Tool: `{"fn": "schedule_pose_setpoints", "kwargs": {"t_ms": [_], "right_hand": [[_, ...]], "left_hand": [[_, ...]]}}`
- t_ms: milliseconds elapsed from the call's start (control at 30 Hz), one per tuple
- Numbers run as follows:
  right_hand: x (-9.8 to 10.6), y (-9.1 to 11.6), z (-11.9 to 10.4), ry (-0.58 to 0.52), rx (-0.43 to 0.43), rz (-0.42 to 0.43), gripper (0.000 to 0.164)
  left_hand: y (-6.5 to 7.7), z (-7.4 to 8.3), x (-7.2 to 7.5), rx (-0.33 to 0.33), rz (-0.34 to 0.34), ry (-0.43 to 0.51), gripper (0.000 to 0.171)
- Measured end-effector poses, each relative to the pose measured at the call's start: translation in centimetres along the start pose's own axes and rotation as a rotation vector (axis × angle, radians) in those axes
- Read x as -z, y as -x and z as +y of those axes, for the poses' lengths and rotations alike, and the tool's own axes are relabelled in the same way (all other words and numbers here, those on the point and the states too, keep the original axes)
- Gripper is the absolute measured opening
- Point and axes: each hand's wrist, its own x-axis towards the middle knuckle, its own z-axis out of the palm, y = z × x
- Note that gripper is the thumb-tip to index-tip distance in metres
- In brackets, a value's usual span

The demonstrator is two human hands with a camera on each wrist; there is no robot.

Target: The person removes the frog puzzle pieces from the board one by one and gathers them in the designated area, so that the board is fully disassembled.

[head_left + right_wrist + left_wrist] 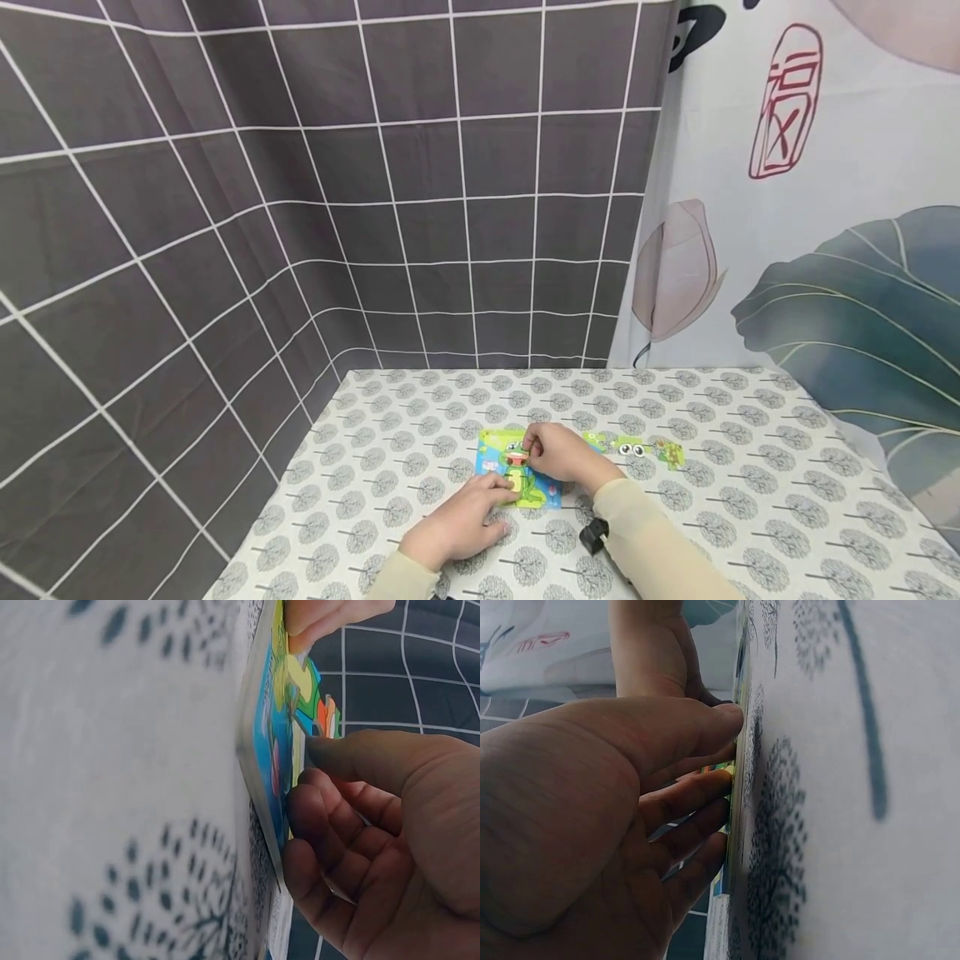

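Observation:
A flat picture puzzle with a green frog on blue lies on the patterned cloth. My left hand rests at its lower left, fingers extended onto the picture; in the left wrist view, the fingertips press against its face. Over the upper right part is my right hand, thumb and fingers pinched together beside the frog's open red mouth. Seen from the right wrist, a thin puzzle piece stands between the right thumb and fingers at the board's surface, mostly hidden by them.
Right of the puzzle lie loose pieces: one with two round eyes and a green one with brown markings. Another green piece is partly behind the right hand. A grey grid curtain hangs behind the cloth-covered table.

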Motion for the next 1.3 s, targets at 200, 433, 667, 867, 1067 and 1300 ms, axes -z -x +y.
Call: {"fn": "schedule_pose_setpoints", "kwargs": {"t_ms": [200, 433, 667, 867, 1067, 1300], "right_hand": [[-0.1, -0.1, 0.0, 0.018, -0.007, 0.026, 0.018], [0.0, -0.1, -0.1, 0.081, -0.022, 0.056, 0.02], [0.1, -0.1, -0.1, 0.092, -0.032, 0.069, 0.021], [0.3, 0.0, 0.0, 0.072, -0.04, 0.085, 0.022], [0.6, 0.2, 0.3, 0.037, -0.05, 0.09, 0.02], [1.2, 1.0, 0.6, 0.025, -0.048, 0.097, 0.02]], "left_hand": [[-0.1, -0.1, -0.2, -0.023, 0.016, -0.015, 0.049], [-0.2, -0.2, -0.3, -0.02, 0.017, -0.008, 0.05], [-0.1, -0.2, -0.2, -0.035, 0.016, -0.011, 0.049], [-0.1, -0.3, -0.2, -0.034, 0.015, -0.012, 0.05], [-0.2, -0.4, -0.4, -0.013, 0.001, -0.003, 0.05], [-0.1, -0.4, -0.3, -0.024, 0.008, -0.01, 0.05]]}}
